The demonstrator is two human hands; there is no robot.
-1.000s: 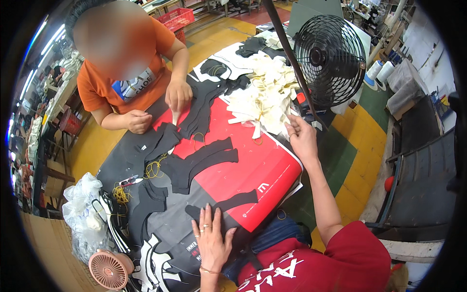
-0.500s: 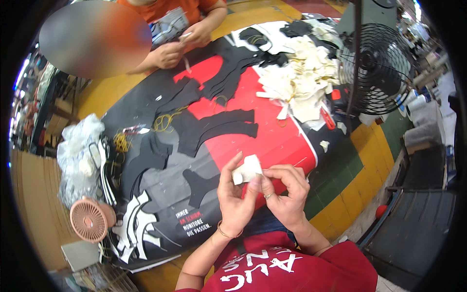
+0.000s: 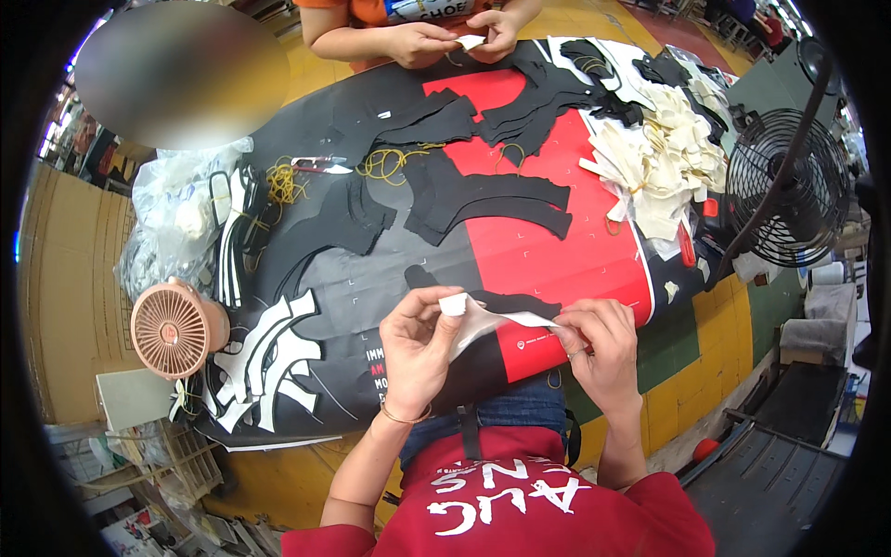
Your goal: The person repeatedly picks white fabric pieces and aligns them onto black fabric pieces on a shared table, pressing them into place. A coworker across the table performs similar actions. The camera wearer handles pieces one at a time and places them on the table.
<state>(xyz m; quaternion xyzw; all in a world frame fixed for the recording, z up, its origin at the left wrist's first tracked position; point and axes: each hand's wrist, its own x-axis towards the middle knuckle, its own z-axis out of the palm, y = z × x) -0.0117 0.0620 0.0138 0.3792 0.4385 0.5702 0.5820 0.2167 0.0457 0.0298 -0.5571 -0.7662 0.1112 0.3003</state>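
My left hand (image 3: 419, 348) pinches one end of a thin, pale white piece (image 3: 475, 327) between thumb and fingers. A small folded white tip stands up over the thumb. The far end of this piece, drawn out like a twisted strip, is gripped by the closed fingers of my right hand (image 3: 599, 351). Whether it is one layer or two coming apart, I cannot tell. Just behind it, a black cut-out piece (image 3: 506, 302) lies on the table mat (image 3: 362, 278), partly hidden by my left hand and the strip.
Several black cut pieces (image 3: 492, 200) lie mid-table, with yellow ties (image 3: 390, 165) and snips (image 3: 320, 165) beyond. White-edged pieces (image 3: 269, 362) and a pink fan (image 3: 176, 327) are at left. Cream scraps (image 3: 664, 158) and a black fan (image 3: 787, 186) stand right. Opposite, a person's hands (image 3: 455, 42) hold a white piece.
My hands have moved apart, and the white piece, earlier bunched between them, is now stretched across the gap. The whole view has shifted, so the table appears further right.
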